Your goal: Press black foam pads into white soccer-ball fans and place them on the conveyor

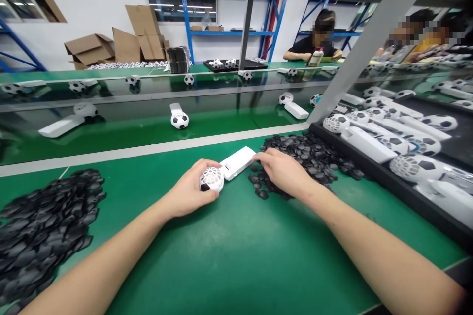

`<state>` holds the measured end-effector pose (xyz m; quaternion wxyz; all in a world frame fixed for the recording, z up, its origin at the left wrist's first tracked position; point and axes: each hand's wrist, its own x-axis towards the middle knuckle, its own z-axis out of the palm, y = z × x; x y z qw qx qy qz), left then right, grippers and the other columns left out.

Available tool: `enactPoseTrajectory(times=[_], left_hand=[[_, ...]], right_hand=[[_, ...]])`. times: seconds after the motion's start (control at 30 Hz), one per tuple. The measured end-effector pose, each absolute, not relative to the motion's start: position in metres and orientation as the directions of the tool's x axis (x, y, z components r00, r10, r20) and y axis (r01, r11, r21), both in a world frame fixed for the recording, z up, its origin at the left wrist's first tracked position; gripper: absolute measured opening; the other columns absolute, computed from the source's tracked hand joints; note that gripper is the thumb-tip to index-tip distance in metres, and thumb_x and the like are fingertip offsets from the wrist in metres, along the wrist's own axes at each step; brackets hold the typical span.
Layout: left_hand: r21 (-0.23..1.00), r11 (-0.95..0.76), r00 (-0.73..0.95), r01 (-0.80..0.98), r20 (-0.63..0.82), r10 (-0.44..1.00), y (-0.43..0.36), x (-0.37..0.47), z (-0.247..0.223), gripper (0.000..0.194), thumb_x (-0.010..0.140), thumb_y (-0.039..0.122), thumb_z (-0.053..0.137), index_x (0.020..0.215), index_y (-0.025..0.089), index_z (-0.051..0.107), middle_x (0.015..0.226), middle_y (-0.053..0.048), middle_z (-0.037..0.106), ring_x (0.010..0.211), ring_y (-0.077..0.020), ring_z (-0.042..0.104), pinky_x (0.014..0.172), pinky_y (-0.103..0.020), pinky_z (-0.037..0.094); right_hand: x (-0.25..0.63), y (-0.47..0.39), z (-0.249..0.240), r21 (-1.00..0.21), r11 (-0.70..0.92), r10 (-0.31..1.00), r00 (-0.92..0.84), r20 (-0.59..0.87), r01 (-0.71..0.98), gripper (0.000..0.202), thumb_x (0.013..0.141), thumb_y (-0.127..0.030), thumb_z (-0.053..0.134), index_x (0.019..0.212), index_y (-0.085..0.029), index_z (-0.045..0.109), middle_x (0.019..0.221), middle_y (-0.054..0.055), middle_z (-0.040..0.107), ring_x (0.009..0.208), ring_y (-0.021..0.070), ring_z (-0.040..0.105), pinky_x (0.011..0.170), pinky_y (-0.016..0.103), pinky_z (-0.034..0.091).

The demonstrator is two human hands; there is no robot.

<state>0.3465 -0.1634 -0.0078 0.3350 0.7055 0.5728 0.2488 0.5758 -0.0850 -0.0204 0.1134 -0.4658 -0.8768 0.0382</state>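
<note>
A white handheld fan (pixel 238 163), its round head patterned like a football, is in front of me over the green work surface. My left hand (pixel 192 187) wraps its fingers and thumb around the fan's head, with the grille facing up. At the far end of the handle, my right hand (pixel 279 170) has thumb and fingers drawn together against the handle's tip. Whether a small piece sits between those fingertips is hidden. Beside and beneath the right hand spreads a pile of small black plates (pixel 303 152). A second heap of black plates (pixel 48 231) lies to my left.
A black tray (pixel 373 177) full of football fans stands at the right. Beyond a pale rail (pixel 140 146), a green conveyor belt (pixel 136 128) carries several fans. A slanted grey post (pixel 369 44) rises at right. A co-worker (pixel 321 39) sits across the line; cardboard boxes (pixel 140 34) stand behind.
</note>
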Motion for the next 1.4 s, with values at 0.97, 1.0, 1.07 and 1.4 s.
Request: enactPoseTrajectory(times=[0.97, 1.0, 1.07, 1.4], left_hand=[[0.905, -0.133, -0.125, 0.404, 0.198, 0.972, -0.144, 0.283, 0.030, 0.053, 0.061, 0.042, 0.071, 0.106, 0.021, 0.052, 0.111, -0.006, 0.057, 0.108, -0.0266, 0.051, 0.088, -0.043, 0.044], [0.861, -0.135, 0.052, 0.490, 0.125, 0.991, -0.150, 0.303, 0.020, 0.060, 0.060, 0.041, 0.072, 0.114, 0.024, 0.050, 0.120, -0.007, 0.052, 0.112, -0.0275, 0.047, 0.091, -0.044, 0.042], [0.771, -0.210, 0.230, 0.602, 0.085, 0.969, -0.161, 0.335, -0.001, 0.071, 0.057, 0.037, 0.074, 0.121, 0.026, 0.045, 0.126, -0.008, 0.046, 0.115, -0.0292, 0.043, 0.095, -0.046, 0.038], [0.711, -0.280, 0.256, 0.645, 0.144, 0.956, -0.161, 0.341, -0.024, 0.050, 0.064, 0.015, 0.059, 0.112, 0.024, 0.048, 0.113, -0.005, 0.049, 0.108, -0.0238, 0.046, 0.092, -0.039, 0.040]], right_hand=[[0.610, -0.046, 0.052, -0.674, 0.380, 0.920, -0.332, 0.206, 0.634, 0.013, 0.080, -0.025, 0.054, 0.089, -0.018, 0.061, 0.071, 0.001, 0.062, 0.059, 0.0122, 0.056, 0.061, 0.026, 0.046], [0.594, -0.058, 0.042, -0.744, 0.400, 0.885, -0.438, 0.160, 0.536, 0.010, 0.081, -0.025, 0.052, 0.086, -0.017, 0.058, 0.071, 0.001, 0.062, 0.060, 0.0127, 0.057, 0.060, 0.026, 0.046], [0.566, -0.079, 0.023, -0.798, 0.446, 0.799, -0.583, 0.150, 0.406, 0.008, 0.082, -0.025, 0.050, 0.084, -0.018, 0.054, 0.072, 0.000, 0.061, 0.064, 0.0130, 0.057, 0.059, 0.025, 0.046], [0.531, -0.106, 0.002, -0.731, 0.611, 0.586, -0.794, 0.161, 0.303, 0.009, 0.084, -0.014, 0.050, 0.088, -0.018, 0.057, 0.077, -0.001, 0.060, 0.069, 0.0111, 0.054, 0.066, 0.023, 0.042]])
